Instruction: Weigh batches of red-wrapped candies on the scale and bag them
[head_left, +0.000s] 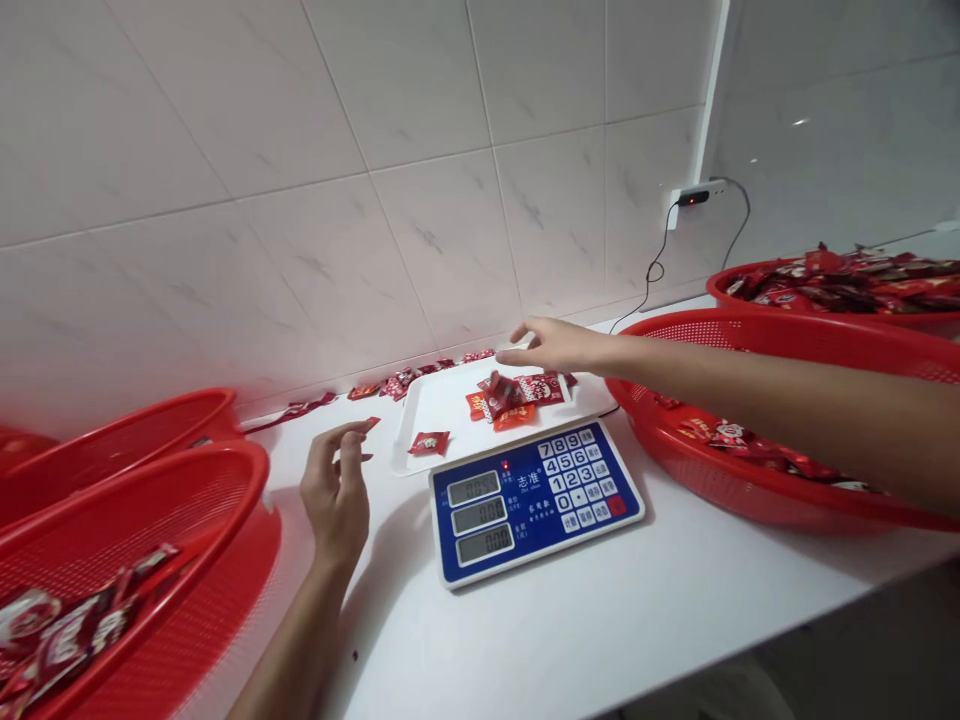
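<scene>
A blue and white digital scale (pixel 534 500) stands on the white counter, its white tray (pixel 442 405) holding a small heap of red candy packets (pixel 514 396) and one lone packet (pixel 429 442). My right hand (pixel 551 346) reaches over the tray's far edge, fingers stretched flat and apart, nothing in them. My left hand (pixel 337 490) hovers left of the scale, palm up, fingers loosely curled and apart, empty. A tiny red scrap (pixel 372 423) lies just beyond its fingertips.
A large red basket (pixel 787 335) with candies sits right of the scale, another full one (pixel 840 280) behind it. Two red baskets (pixel 135 500) at the left hold some packets. Loose packets (pixel 405 380) line the tiled wall. A cable runs to a wall socket (pixel 694 195).
</scene>
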